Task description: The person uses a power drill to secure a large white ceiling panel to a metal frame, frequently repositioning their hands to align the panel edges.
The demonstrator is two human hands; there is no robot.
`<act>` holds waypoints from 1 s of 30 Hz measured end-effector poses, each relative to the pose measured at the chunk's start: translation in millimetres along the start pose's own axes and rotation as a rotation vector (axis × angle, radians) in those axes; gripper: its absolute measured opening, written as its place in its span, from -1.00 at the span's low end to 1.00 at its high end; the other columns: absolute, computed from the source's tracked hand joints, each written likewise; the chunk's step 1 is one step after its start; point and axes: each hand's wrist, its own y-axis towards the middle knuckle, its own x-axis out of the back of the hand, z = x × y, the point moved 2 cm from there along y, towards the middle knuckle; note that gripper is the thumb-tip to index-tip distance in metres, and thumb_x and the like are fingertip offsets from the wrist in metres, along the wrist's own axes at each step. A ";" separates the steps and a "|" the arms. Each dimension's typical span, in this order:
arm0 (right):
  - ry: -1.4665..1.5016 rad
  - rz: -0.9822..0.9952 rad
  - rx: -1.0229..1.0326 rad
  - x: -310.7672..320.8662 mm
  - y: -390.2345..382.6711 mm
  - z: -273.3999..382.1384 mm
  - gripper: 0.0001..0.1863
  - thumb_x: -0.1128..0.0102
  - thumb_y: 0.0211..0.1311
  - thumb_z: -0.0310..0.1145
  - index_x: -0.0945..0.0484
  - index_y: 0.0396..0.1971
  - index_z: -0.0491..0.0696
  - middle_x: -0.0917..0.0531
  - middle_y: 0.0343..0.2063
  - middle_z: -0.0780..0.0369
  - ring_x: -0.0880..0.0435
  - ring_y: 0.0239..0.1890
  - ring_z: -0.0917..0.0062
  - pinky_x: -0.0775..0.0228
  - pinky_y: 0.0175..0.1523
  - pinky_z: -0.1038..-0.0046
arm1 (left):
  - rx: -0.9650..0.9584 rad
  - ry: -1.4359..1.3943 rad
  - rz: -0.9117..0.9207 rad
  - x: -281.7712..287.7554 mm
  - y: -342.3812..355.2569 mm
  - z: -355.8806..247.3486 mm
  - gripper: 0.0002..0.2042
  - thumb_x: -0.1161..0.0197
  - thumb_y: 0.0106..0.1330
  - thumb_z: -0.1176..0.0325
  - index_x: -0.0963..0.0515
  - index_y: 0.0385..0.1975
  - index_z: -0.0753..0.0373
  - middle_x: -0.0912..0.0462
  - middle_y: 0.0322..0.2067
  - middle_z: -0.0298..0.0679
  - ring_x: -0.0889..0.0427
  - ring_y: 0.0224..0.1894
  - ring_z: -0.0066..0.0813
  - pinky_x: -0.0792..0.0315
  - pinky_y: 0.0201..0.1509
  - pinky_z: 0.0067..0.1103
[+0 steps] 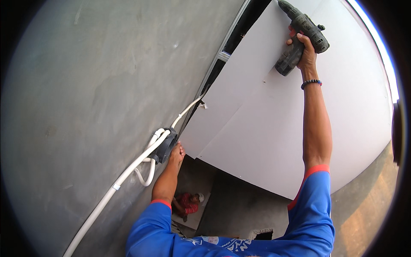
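Observation:
My right hand (306, 55) is closed around the grip of a dark cordless drill (306, 32), raised at the upper right with its nose against the large white panel (261, 128) overhead. My left hand (177, 152) is closed at the panel's lower-left edge, beside a dark round junction box (165, 145) on the grey wall; exactly what its fingers grip is unclear. White conduits (120, 184) run into the box, with a thinner one (188, 109) continuing up along the wall toward the gap beside the panel.
A grey wall (85, 94) fills the left, with a metal channel (220, 55) along the dark gap. Far below, a person (188, 203) in a red shirt and pale cap is on the floor (239, 201). A broken opening (261, 233) shows at the bottom.

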 end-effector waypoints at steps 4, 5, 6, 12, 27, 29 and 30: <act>0.033 0.001 -0.009 8.0 4.8 -5.4 -0.45 -0.21 0.09 -0.34 -0.38 0.10 -0.20 -0.59 -0.04 0.08 -0.65 -0.43 0.49 -0.60 -0.37 0.47 | 0.009 -0.006 0.007 -10.2 -9.3 8.3 -0.69 -0.02 0.49 0.12 -0.31 -0.54 0.02 -0.27 -0.73 -0.46 -0.20 -0.75 -0.59 -0.10 -0.71 -0.59; 0.045 0.002 -0.007 9.0 4.5 -7.2 -0.44 -0.20 0.09 -0.33 -0.37 0.11 -0.20 -0.58 -0.03 0.08 -0.64 -0.43 0.49 -0.60 -0.35 0.47 | 0.014 -0.010 0.008 -10.8 -11.1 11.0 -0.68 -0.01 0.49 0.11 -0.30 -0.55 0.02 -0.27 -0.73 -0.46 -0.20 -0.74 -0.59 -0.10 -0.70 -0.59; 0.061 0.002 0.004 9.2 4.5 -6.3 -0.43 -0.20 0.09 -0.33 -0.36 0.12 -0.20 -0.58 -0.02 0.07 -0.64 -0.43 0.49 -0.60 -0.34 0.46 | -0.002 -0.009 -0.006 -12.5 -10.3 10.2 -0.68 -0.01 0.49 0.11 -0.30 -0.56 0.02 -0.27 -0.73 -0.46 -0.19 -0.75 -0.59 -0.10 -0.70 -0.59; 0.109 -0.057 0.029 6.2 0.8 -9.5 -0.62 -0.22 0.07 -0.29 -0.46 -0.14 -0.17 -0.61 -0.54 0.16 -0.67 -0.47 0.44 -0.64 -0.19 0.30 | -0.028 -0.034 -0.037 -7.2 -6.3 9.9 -0.65 0.01 0.49 0.09 -0.30 -0.59 0.03 -0.27 -0.74 -0.46 -0.19 -0.76 -0.59 -0.09 -0.73 -0.58; -0.056 0.022 -0.042 -15.3 22.2 2.1 -0.66 -0.30 0.03 -0.33 -0.51 -0.19 -0.14 -0.59 -0.41 0.20 -0.66 -0.45 0.46 -0.54 -0.32 0.40 | -0.055 -0.085 -0.051 -25.6 -5.1 30.0 -0.65 0.01 0.49 0.07 -0.31 -0.58 0.02 -0.27 -0.74 -0.48 -0.20 -0.77 -0.60 -0.08 -0.76 -0.59; -0.087 0.046 -0.072 -20.6 20.4 -0.4 -0.66 -0.30 0.04 -0.33 -0.51 -0.19 -0.13 -0.60 -0.40 0.20 -0.66 -0.44 0.47 -0.54 -0.31 0.40 | -0.063 -0.090 -0.054 -20.7 -5.4 27.0 -0.65 0.00 0.49 0.07 -0.30 -0.59 0.02 -0.26 -0.73 -0.49 -0.20 -0.77 -0.61 -0.09 -0.76 -0.60; -0.104 0.062 -0.090 -22.5 21.2 -1.9 -0.67 -0.30 0.04 -0.32 -0.52 -0.19 -0.13 -0.61 -0.39 0.20 -0.66 -0.43 0.47 -0.54 -0.31 0.39 | -0.065 -0.096 -0.058 -19.4 -5.5 28.3 -0.65 -0.01 0.48 0.07 -0.30 -0.59 0.02 -0.26 -0.73 -0.49 -0.20 -0.77 -0.61 -0.09 -0.76 -0.60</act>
